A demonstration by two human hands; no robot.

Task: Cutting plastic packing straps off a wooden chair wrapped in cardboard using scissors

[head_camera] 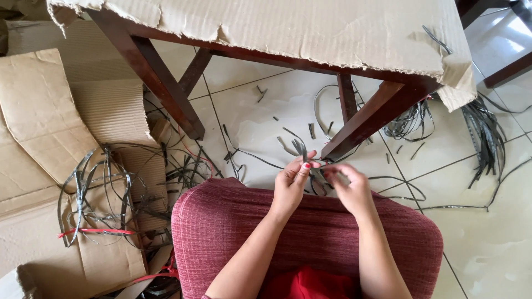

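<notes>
Grip: both hands (321,182) pinch grey strips (302,150)

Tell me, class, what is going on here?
A seated person works over a red woven cushion on their lap. The left hand and right hand pinch thin dark grey flat strips between the fingertips. More such strips lie in a loose tangle on brown cardboard sheets and scattered over the pale tiled floor, beside a dark wooden table covered with cardboard.
</notes>
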